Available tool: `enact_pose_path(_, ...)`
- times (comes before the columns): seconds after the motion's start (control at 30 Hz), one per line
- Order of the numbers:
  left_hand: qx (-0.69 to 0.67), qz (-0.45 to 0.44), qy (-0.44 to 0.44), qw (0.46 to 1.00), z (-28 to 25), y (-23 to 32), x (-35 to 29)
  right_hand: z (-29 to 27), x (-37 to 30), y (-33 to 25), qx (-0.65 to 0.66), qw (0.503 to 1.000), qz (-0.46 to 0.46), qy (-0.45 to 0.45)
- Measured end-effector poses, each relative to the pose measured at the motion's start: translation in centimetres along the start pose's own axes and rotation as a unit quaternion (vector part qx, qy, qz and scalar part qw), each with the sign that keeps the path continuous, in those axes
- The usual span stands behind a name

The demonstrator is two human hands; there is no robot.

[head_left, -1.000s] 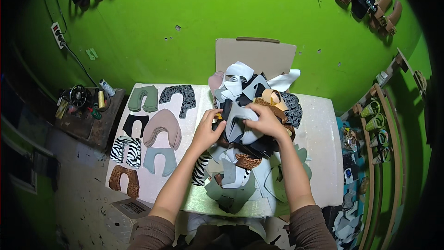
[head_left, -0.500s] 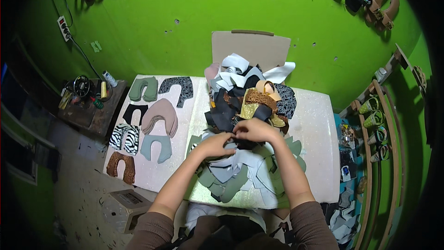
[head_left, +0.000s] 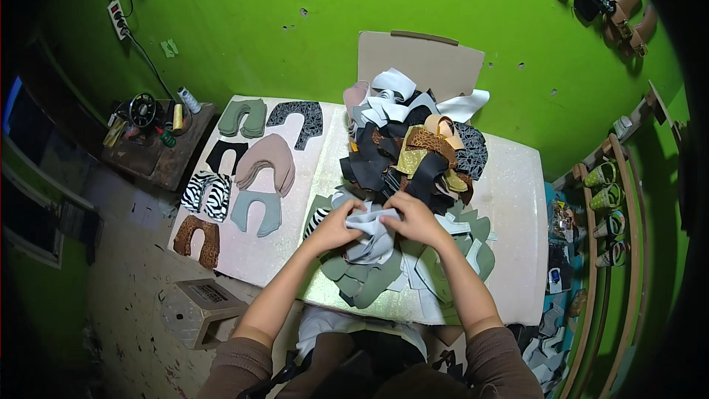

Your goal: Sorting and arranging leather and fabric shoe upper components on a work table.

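Between my two hands is a light grey, folded piece of sheet material (head_left: 371, 245), low over the heap at the table's middle. My left hand (head_left: 334, 229) grips its left side, fingers curled in. My right hand (head_left: 413, 220) pinches its upper right part with bent fingers. Beneath and around it lie olive green cut pieces (head_left: 377, 285) and pale grey ones. Beyond my hands rises a mixed pile with black pieces (head_left: 365, 168), a leopard-print piece (head_left: 430, 145) and white strips (head_left: 393, 83). My palms hide part of the grey material.
On the table's left side (head_left: 303, 199) lie U-shaped pieces: green (head_left: 253, 124), mauve (head_left: 281, 170), zebra-print (head_left: 218, 198), grey-blue (head_left: 275, 216) and leopard (head_left: 210, 242). Cardboard (head_left: 421, 59) leans against the wall. A wooden rack (head_left: 620, 177) with sandals stands right, a stool (head_left: 207, 312) front left.
Grey material has come up into both hands from the heap, its folds now showing between them. My right hand has turned to grip it. The whole view has shifted slightly.
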State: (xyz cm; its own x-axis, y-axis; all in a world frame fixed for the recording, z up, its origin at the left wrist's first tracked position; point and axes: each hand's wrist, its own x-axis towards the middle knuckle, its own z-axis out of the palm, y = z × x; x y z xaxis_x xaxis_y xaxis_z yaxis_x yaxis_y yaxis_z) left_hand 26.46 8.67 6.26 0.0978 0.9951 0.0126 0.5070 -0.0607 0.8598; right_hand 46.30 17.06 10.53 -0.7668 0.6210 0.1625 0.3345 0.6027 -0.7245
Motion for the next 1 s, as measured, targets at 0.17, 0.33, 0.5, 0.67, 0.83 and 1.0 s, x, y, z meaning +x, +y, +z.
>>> enact_pose_path(0.17, -0.306, -0.029, -0.078, 0.948, -1.0, 1.5, 0.9, -1.4, -0.7, -0.8, -0.051, 0.993, -0.018, 0.105)
enact_pose_path(0.33, -0.122, -0.067, -0.080, 0.987, -1.6, 0.5, 0.8, -2.4, -1.7, 0.1, -0.017, 0.994, -0.082, 0.072)
enact_pose_path(0.5, -0.188, -0.145, -0.073, 0.969, -1.5, 1.4, 1.1, -3.3, -2.4, 0.0, 0.022, 0.998, -0.038, 0.040)
enact_pose_path(0.67, -0.434, -0.159, -0.026, 0.886, -1.8, 3.1, 1.0, -2.0, -2.1, -1.8, -0.023, 0.995, -0.019, 0.092)
enact_pose_path(0.83, -0.529, -0.183, 0.011, 0.829, -1.3, 4.6, 0.5, 1.3, -1.7, -4.0, -0.014, 0.996, 0.029, 0.080)
enact_pose_path(1.0, -0.475, -0.145, 0.024, 0.867, -0.9, 3.0, 0.2, 3.1, -1.1, -3.8, 0.073, 0.994, 0.058, 0.063)
